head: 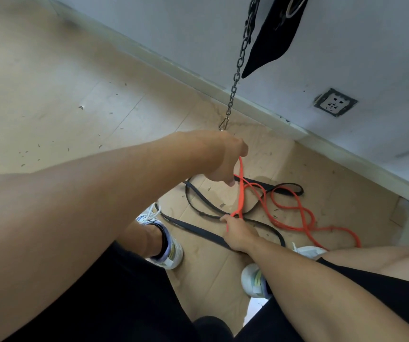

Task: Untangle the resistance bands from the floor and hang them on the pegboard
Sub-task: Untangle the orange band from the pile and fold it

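Note:
An orange resistance band [295, 213] lies tangled with a black resistance band [198, 208] on a sheet of cardboard on the floor. My left hand [223, 156] is raised above the tangle and grips a loop of the orange band, pulling it up taut. Lower down, my right hand [238, 233] pinches the same orange loop where it crosses the black band. The rest of the orange band coils loosely to the right. The pegboard is out of view.
A metal chain with a carabiner [233, 92] hangs by the grey wall, beside a black strap [270, 38]. A wall socket [335, 102] sits to the right. My two feet in white shoes [169, 245] stand on the cardboard [206, 275] near the bands.

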`<move>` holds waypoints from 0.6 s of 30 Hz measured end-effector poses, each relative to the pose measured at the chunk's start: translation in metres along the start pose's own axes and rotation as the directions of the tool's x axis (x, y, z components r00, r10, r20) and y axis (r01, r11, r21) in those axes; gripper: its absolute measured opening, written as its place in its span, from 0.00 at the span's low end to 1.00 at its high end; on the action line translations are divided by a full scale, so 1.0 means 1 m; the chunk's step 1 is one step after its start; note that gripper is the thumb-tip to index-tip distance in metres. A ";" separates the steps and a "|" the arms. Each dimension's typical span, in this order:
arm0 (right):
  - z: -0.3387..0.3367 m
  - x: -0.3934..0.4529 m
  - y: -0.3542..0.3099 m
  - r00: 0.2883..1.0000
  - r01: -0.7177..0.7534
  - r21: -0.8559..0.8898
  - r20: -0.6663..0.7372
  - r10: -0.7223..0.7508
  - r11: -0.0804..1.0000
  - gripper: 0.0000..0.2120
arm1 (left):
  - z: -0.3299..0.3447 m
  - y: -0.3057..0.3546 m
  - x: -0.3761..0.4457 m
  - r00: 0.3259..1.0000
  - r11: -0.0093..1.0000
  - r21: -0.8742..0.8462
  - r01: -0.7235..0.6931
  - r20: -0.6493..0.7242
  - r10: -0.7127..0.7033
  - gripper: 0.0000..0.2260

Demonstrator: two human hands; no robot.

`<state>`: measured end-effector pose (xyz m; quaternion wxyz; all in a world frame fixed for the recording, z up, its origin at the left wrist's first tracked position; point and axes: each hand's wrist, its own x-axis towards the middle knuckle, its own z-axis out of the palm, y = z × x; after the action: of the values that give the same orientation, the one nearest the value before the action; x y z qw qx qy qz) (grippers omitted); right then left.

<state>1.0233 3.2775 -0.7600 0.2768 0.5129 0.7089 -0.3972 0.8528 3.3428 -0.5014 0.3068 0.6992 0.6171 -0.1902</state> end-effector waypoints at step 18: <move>-0.263 -0.117 -0.050 0.785 0.407 -0.097 -0.471 -0.402 0.908 0.11 | -0.080 -0.012 -0.025 0.975 0.964 -0.265 -0.008 -0.215 -0.051 0.39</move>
<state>1.0174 3.4331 -0.5127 -0.0017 0.4327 0.8463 -0.3106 0.8280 3.3783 -0.4286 0.3250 0.6620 0.6746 -0.0313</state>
